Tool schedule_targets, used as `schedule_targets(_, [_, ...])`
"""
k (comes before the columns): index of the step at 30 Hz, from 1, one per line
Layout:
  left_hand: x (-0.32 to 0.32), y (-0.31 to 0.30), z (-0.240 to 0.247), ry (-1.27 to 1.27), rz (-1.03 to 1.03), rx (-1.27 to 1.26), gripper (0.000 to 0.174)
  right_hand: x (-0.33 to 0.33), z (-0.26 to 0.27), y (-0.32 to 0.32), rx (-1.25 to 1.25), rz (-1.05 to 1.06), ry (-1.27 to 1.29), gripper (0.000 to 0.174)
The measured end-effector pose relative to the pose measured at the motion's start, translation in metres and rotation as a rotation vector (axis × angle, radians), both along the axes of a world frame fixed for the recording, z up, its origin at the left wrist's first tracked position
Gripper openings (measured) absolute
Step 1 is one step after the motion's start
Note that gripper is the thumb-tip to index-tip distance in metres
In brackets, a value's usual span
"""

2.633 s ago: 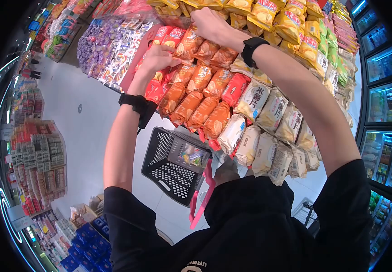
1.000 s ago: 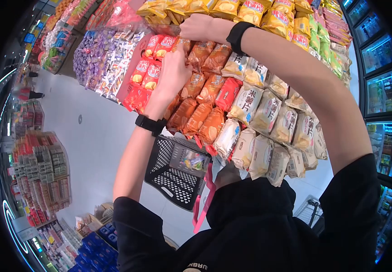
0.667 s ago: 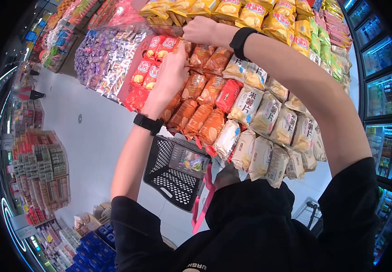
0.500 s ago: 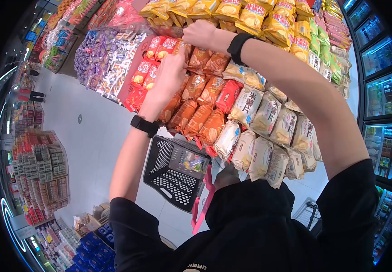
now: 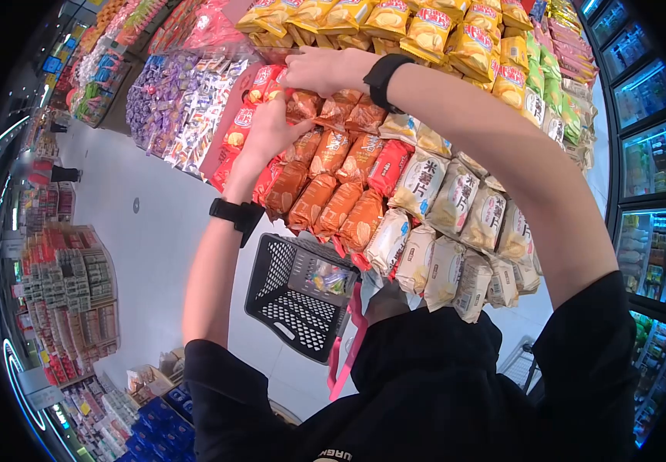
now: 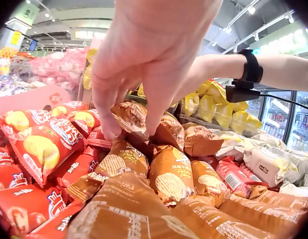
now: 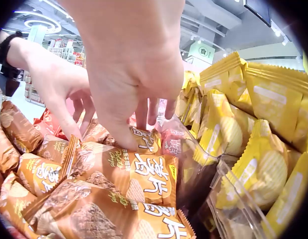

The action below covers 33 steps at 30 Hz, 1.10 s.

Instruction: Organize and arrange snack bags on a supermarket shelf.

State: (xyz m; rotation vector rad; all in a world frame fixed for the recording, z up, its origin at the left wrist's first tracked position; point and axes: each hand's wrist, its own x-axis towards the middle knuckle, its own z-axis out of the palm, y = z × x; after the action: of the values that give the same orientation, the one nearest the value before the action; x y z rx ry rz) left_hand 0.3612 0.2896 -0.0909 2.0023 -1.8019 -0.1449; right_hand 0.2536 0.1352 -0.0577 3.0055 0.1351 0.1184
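Note:
In the head view my left hand (image 5: 270,132) reaches into rows of brown chip bags (image 5: 329,154), with my right hand (image 5: 323,71) just behind it at the back row. Seen from the left wrist, the left thumb and fingers come down on both sides of a brown bag of chips (image 6: 130,115) and pinch it. The right wrist view has the right thumb and fingers around the far end of a brown bag (image 7: 144,141), partly covered by the hand. Both hands are close together at the same back row. Red chip bags (image 6: 44,149) lie just left.
Yellow chip bags (image 5: 433,35) fill the section behind, past a clear divider (image 7: 238,194). White bags (image 5: 425,185) are stacked on the right, wrapped candies (image 5: 156,100) on the left. A black basket (image 5: 302,348) with a few items stands below the display's front edge.
The right hand has moved left and toward me along the back row. The left hand first went right over the brown bags, then drew back left and nearer.

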Motion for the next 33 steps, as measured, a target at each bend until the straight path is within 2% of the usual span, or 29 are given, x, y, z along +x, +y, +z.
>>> schedule_targets(1, [0.001,-0.004,-0.001,0.006,-0.021,-0.028,0.055,0.003,0.002,0.003,-0.034,-0.041,0.101,0.053])
schedule_targets(5, [0.0,-0.011,0.006,0.225,0.047,0.041,0.044,0.004,0.0,-0.01,-0.103,0.017,0.047,0.054])
schedule_targets(8, [0.016,-0.024,-0.011,-0.001,-0.019,0.127,0.05,-0.005,0.006,-0.004,-0.102,-0.125,0.224,0.042])
schedule_targets(11, [0.009,-0.015,-0.001,-0.106,-0.033,0.111,0.052,-0.004,-0.004,-0.008,-0.047,-0.122,0.229,0.037])
schedule_targets(14, [-0.017,0.005,0.021,-0.238,0.045,0.0,0.05,-0.018,0.005,-0.008,0.062,-0.087,-0.03,0.037])
schedule_targets(15, [-0.03,0.014,0.032,-0.258,0.048,-0.048,0.045,-0.033,0.013,-0.006,0.046,0.023,-0.196,0.032])
schedule_targets(19, [-0.066,0.019,0.034,-0.084,-0.178,-0.103,0.034,-0.078,0.028,0.002,0.222,-0.051,-0.012,0.02])
schedule_targets(21, [-0.082,0.016,0.024,-0.04,-0.296,-0.169,0.032,-0.087,0.029,0.004,0.185,-0.108,0.171,0.019])
schedule_targets(22, [-0.09,0.013,0.022,-0.018,-0.358,-0.204,0.031,-0.093,0.031,0.004,0.164,-0.141,0.261,0.019])
schedule_targets(23, [-0.096,0.013,0.021,-0.032,-0.345,-0.145,0.027,-0.095,0.016,-0.003,0.211,-0.119,0.177,0.019])
schedule_targets(26, [-0.102,0.009,0.008,-0.113,-0.349,-0.136,0.026,-0.105,0.014,-0.004,0.289,-0.132,0.157,0.022])
schedule_targets(27, [-0.104,0.01,0.011,-0.175,-0.342,-0.101,0.027,-0.107,0.019,-0.002,0.245,-0.155,0.201,0.026])
schedule_targets(33, [-0.111,0.015,0.008,-0.137,-0.326,-0.044,0.029,-0.114,0.008,-0.005,0.319,-0.15,0.145,0.034])
